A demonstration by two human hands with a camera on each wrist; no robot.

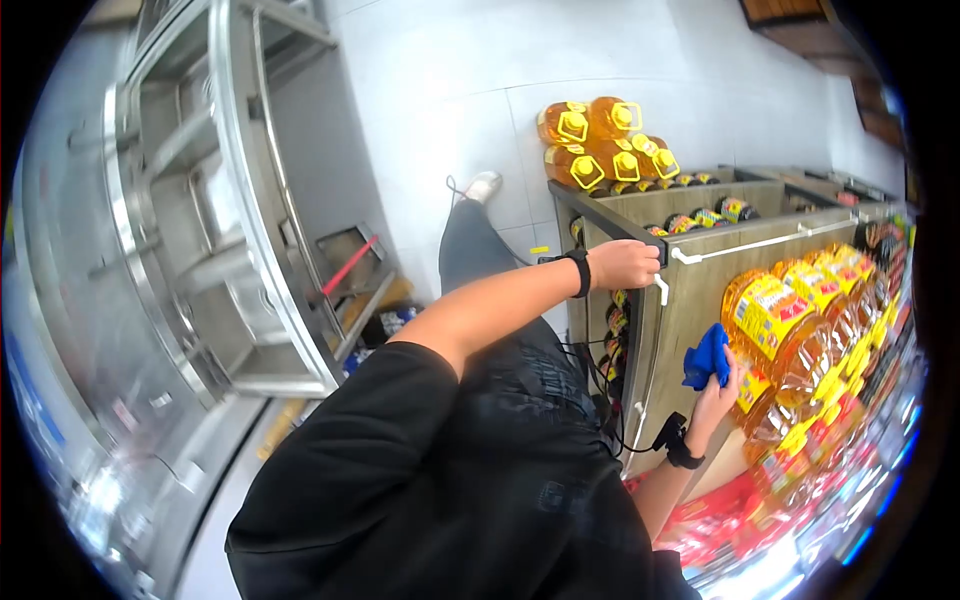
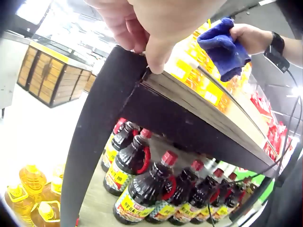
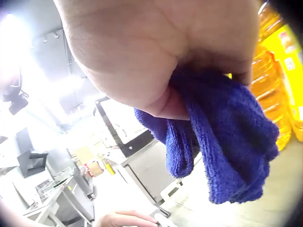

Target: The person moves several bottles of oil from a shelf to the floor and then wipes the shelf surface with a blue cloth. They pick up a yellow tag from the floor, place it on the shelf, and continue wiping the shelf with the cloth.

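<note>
My left hand (image 1: 625, 265) grips the black front corner of a wooden shelf unit (image 1: 690, 290). In the left wrist view its fingers (image 2: 128, 35) bend over the top of the dark corner post (image 2: 102, 109). A bunched blue cloth (image 3: 232, 137) is pinched in my right hand (image 1: 712, 400), and its folds hang down below the thumb. That hand is above the shelf top, close beside large bottles of golden oil (image 1: 775, 315) with yellow labels. Part of the cloth is hidden inside the right palm.
Dark sauce bottles (image 2: 137, 198) with red caps line the shelf under the top. Several oil jugs (image 1: 610, 150) stand on the floor at the unit's end. A white rail (image 1: 760, 240) runs along the shelf top. Steel sinks (image 1: 215, 200) are at the left. Black cables (image 2: 289, 118) hang near the right wrist.
</note>
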